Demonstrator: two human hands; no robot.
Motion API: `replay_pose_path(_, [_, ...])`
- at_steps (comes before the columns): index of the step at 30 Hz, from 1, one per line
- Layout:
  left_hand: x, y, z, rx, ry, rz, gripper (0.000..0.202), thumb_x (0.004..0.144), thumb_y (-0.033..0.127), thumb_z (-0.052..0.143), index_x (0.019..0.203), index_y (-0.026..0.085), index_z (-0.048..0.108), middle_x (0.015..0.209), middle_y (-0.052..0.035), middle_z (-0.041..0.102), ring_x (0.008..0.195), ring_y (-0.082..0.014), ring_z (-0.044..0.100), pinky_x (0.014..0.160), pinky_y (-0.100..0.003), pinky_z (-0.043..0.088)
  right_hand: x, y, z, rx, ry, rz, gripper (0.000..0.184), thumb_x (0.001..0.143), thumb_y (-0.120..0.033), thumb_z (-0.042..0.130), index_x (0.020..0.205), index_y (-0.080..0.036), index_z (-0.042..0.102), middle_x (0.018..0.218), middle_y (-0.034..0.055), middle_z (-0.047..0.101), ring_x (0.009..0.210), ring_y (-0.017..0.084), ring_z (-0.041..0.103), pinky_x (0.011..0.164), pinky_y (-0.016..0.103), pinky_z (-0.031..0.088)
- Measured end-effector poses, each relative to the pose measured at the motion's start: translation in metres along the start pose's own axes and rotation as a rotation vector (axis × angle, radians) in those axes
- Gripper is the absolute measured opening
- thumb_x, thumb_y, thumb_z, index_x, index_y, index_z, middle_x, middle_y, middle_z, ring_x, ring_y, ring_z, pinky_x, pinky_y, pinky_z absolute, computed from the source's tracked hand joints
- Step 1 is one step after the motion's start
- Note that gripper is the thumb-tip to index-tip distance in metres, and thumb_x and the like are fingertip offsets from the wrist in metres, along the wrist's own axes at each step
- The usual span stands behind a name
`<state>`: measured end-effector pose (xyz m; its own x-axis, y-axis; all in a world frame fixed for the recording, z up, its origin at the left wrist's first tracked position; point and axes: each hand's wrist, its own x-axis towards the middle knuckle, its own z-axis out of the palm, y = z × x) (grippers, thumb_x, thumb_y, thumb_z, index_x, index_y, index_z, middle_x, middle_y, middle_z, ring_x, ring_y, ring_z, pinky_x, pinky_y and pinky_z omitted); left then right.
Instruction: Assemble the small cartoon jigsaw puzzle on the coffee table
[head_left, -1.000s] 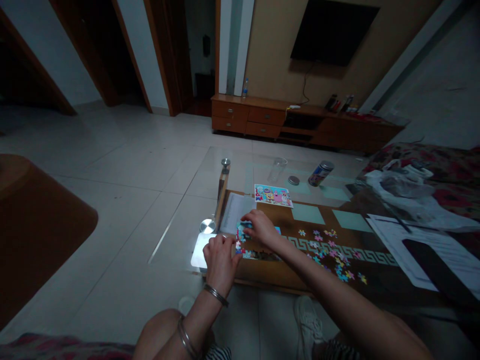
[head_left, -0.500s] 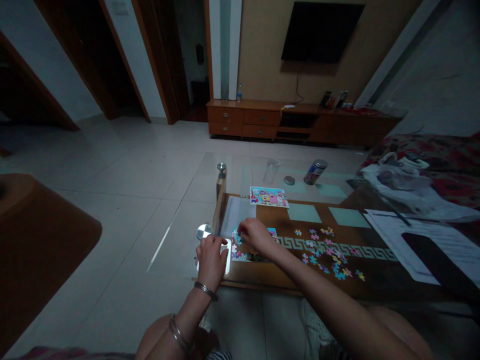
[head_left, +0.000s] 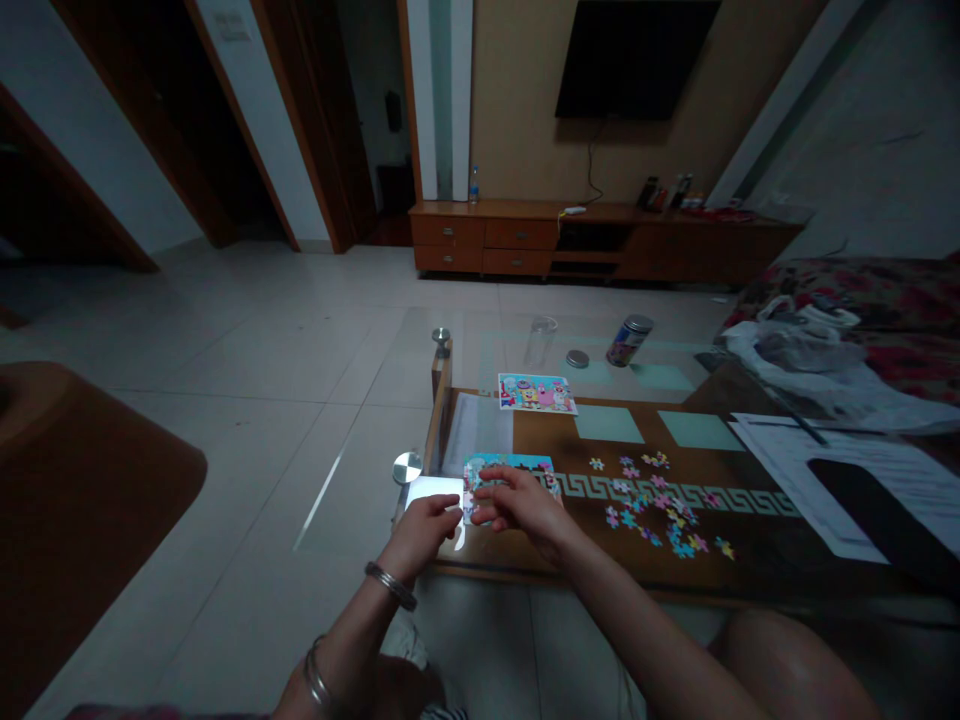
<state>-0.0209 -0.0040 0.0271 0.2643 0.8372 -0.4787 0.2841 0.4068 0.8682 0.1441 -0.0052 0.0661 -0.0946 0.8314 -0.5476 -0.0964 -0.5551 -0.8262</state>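
Note:
My right hand (head_left: 529, 508) hovers over a partly assembled jigsaw puzzle (head_left: 491, 461), hiding much of its middle and lower part. Its fingers are spread, and I see nothing in them. To the left, my left hand (head_left: 421, 530) is beside the puzzle's lower left corner, thumb and fingers apart, holding nothing visible. A bright white patch (head_left: 435, 487) shows behind it; whether it is an object or a reflection I cannot tell. Loose puzzle pieces (head_left: 660, 500) lie scattered right of the puzzle. Beyond it lies a colourful cartoon picture card (head_left: 538, 393).
On the glass table's far side stand a clear cup (head_left: 541, 342), a round metal lid (head_left: 577, 358) and a printed canister (head_left: 630, 341). At right lie papers (head_left: 840, 500), a dark flat object (head_left: 877, 515) and a plastic bag (head_left: 817, 350). A brown stool-like block (head_left: 97, 500) stands at left.
My right hand has drawn slightly toward me and its fingers have spread, baring the puzzle's upper edge. My left hand has moved down, uncovering more of the white patch.

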Motion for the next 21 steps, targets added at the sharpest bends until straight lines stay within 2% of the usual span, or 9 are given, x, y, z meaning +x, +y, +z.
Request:
replay_pose_path(3, [-0.001, 0.006, -0.004, -0.149, -0.113, -0.077, 0.042, 0.07, 0.042, 0.063, 0.101, 0.014, 0.064, 0.049, 0.0077, 0.045, 0.042, -0.0065, 0.033, 0.043, -0.021, 0.022, 0.001, -0.001, 0.001, 0.031, -0.004, 0.036, 0.019, 0.081, -0.009, 0.058, 0.098, -0.016, 0.054, 0.083, 0.0065, 0.068, 0.062, 0.012, 0.067, 0.047, 0.018, 0.048])
replay_pose_path(6, [-0.002, 0.007, -0.006, -0.271, -0.183, -0.097, 0.049, 0.068, 0.045, 0.065, 0.104, 0.013, 0.061, 0.045, 0.0098, 0.041, 0.039, -0.0051, 0.028, 0.04, -0.02, 0.018, 0.003, 0.001, 0.0, 0.04, -0.019, 0.05, 0.018, 0.081, -0.01, 0.058, 0.098, -0.016, 0.053, 0.082, 0.0063, 0.069, 0.063, 0.012, 0.068, 0.049, 0.018, 0.049])
replay_pose_path(10, [-0.005, 0.01, -0.005, -0.375, -0.209, -0.079, 0.047, 0.065, 0.043, 0.066, 0.099, 0.012, 0.06, 0.044, 0.0104, 0.041, 0.038, -0.0041, 0.026, 0.039, -0.019, 0.019, 0.002, 0.004, -0.001, 0.031, -0.021, 0.062, 0.016, 0.083, -0.009, 0.056, 0.096, -0.018, 0.053, 0.089, 0.0063, 0.069, 0.068, 0.011, 0.069, 0.052, 0.018, 0.049])
replay_pose_path(14, [-0.005, 0.011, -0.006, -0.368, -0.223, -0.057, 0.044, 0.068, 0.044, 0.063, 0.097, 0.011, 0.06, 0.046, 0.01, 0.041, 0.039, -0.0042, 0.028, 0.041, -0.019, 0.021, 0.001, 0.005, -0.001, -0.027, -0.029, 0.061, 0.015, 0.084, -0.011, 0.055, 0.097, -0.02, 0.054, 0.093, 0.0064, 0.069, 0.074, 0.013, 0.069, 0.058, 0.02, 0.051])
replay_pose_path(17, [-0.002, 0.005, -0.006, -0.196, -0.119, -0.029, 0.048, 0.075, 0.041, 0.055, 0.113, 0.011, 0.055, 0.049, 0.009, 0.044, 0.04, -0.007, 0.033, 0.044, -0.021, 0.028, 0.008, 0.01, -0.006, -0.216, 0.003, -0.025, 0.017, 0.088, -0.014, 0.05, 0.104, -0.018, 0.054, 0.09, 0.0071, 0.069, 0.072, 0.014, 0.068, 0.058, 0.024, 0.052])
replay_pose_path(19, [0.001, -0.001, -0.005, 0.035, 0.052, 0.056, 0.043, 0.078, 0.033, 0.053, 0.116, 0.012, 0.054, 0.055, 0.0065, 0.048, 0.047, -0.0101, 0.041, 0.051, -0.024, 0.035, 0.018, 0.011, -0.012, -0.473, 0.087, -0.197, 0.019, 0.087, -0.012, 0.048, 0.104, -0.016, 0.057, 0.092, 0.0083, 0.068, 0.074, 0.015, 0.066, 0.064, 0.028, 0.052])
replay_pose_path(21, [0.001, -0.006, -0.001, 0.31, 0.235, 0.203, 0.034, 0.078, 0.024, 0.054, 0.11, 0.014, 0.058, 0.067, 0.0018, 0.054, 0.062, -0.0139, 0.051, 0.064, -0.028, 0.041, 0.031, 0.008, -0.017, -0.771, 0.156, -0.431, 0.021, 0.082, -0.008, 0.052, 0.099, -0.015, 0.061, 0.099, 0.0091, 0.066, 0.087, 0.017, 0.063, 0.078, 0.031, 0.049])
